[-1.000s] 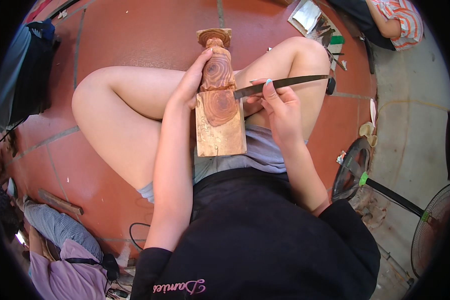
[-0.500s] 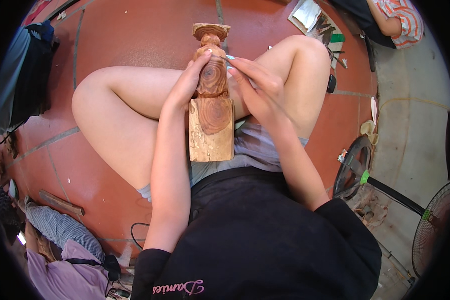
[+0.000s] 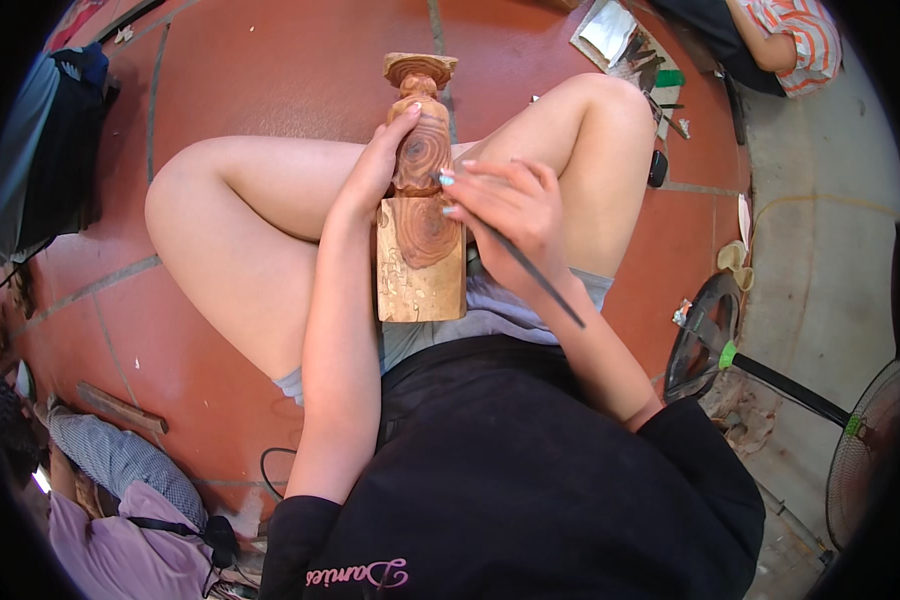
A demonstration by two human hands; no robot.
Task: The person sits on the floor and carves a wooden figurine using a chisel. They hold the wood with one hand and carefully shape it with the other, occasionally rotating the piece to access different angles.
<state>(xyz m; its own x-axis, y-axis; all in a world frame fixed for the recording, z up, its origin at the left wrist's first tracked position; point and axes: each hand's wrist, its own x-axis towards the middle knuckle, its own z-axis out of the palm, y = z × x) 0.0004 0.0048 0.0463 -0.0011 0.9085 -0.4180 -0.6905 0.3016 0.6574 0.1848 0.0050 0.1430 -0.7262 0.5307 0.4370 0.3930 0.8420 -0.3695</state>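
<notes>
Left hand (image 3: 375, 168) grips a wooden post (image 3: 422, 265), long axis forward, narrow end outermost; right hand (image 3: 518, 215) pinches a tool (image 3: 547, 286).

Red floor tiles (image 3: 250, 75) bear a wooden strip (image 3: 122, 408).

Carved wooden piece (image 3: 422, 250), pale tan to reddish brown with concentric darker grain rings (image 3: 425, 148); slender tool (image 3: 542, 269), dark grey. Shirt (image 3: 540, 460), black with pink lettering (image 3: 372, 574); shorts (image 3: 515, 315), pale grey; floor tiles (image 3: 270, 70), terracotta red with grey joints (image 3: 153, 130). Co-worker's sleeve (image 3: 805, 45), striped orange and white; fan (image 3: 790, 389), black with green fittings (image 3: 727, 354).
</notes>
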